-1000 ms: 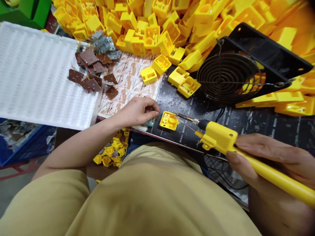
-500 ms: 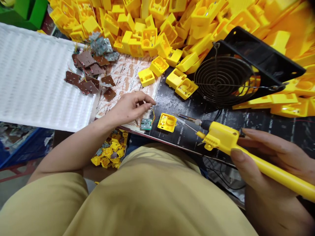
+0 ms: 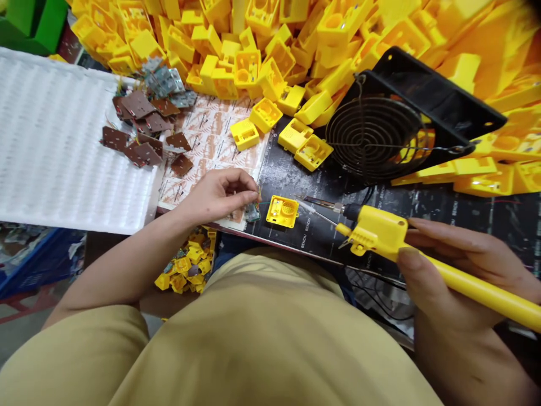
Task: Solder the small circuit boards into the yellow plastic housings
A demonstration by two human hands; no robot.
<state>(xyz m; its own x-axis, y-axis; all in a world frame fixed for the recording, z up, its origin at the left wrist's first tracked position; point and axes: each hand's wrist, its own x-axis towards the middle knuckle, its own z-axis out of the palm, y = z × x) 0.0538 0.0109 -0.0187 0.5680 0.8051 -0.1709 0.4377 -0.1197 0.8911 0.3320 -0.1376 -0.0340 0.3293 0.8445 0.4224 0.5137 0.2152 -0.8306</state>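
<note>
My right hand [image 3: 460, 270] is wrapped round a yellow soldering iron [image 3: 382, 230] with a thin feed tube beside its metal tip. That tip points left and hangs just beside a small open yellow plastic case [image 3: 282, 211] on the bench. In front of the case's left side lies a small green circuit board [image 3: 252, 212], partly hidden by my left hand [image 3: 222, 194]. The thumb and forefinger of that hand are pinched together on thin wires [image 3: 259, 193] rising from the board. A fine green wire runs between board and case.
Yellow cases [image 3: 249, 67] are heaped along the back. A black fan [image 3: 372, 132] with a wire guard stands right of centre. Brown circuit boards [image 3: 143, 127] lie partly on a white foam sheet [image 3: 63, 141] at left. Below the bench edge is a pile of yellow parts [image 3: 190, 262].
My left hand has come down toward the circuit board, and its thumb and forefinger have closed on the wires. The soldering iron stays nearly where it was; the view has shifted slightly.
</note>
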